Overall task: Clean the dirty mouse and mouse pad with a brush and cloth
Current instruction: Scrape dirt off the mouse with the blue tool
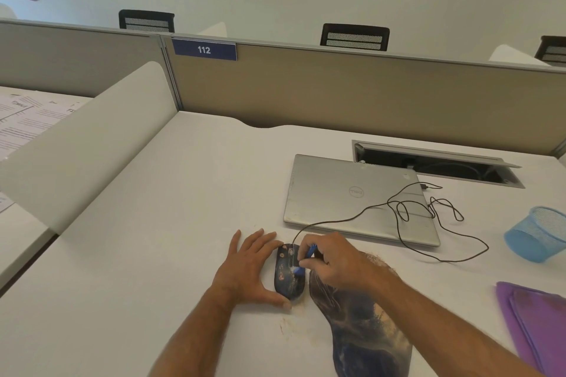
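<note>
Worktop of plain white laminate fills the view, backed by a beige fabric partition carrying a blue tag marked 112. On its right half lies a closed silver laptop, with a thin black cable looping across the lid and onto the white surface. At the near edge sits a dark, marbled blue-and-tan mouse pad, dusted with brownish grit — some of that grit also streaks the worktop just left of it. A folded purple cloth lies at the far right, well apart from the pad, and a light blue mesh cup stands beyond it.

Left hand rests flat beside the dirty dark mouse, fingers straight along its left side and thumb pressed at its near end — a wide, bracing grip. The mouse sits on the worktop, touching the pad's left edge. Right hand pinches a small blue-handled brush, whose pale bristles touch the mouse's top.
</note>
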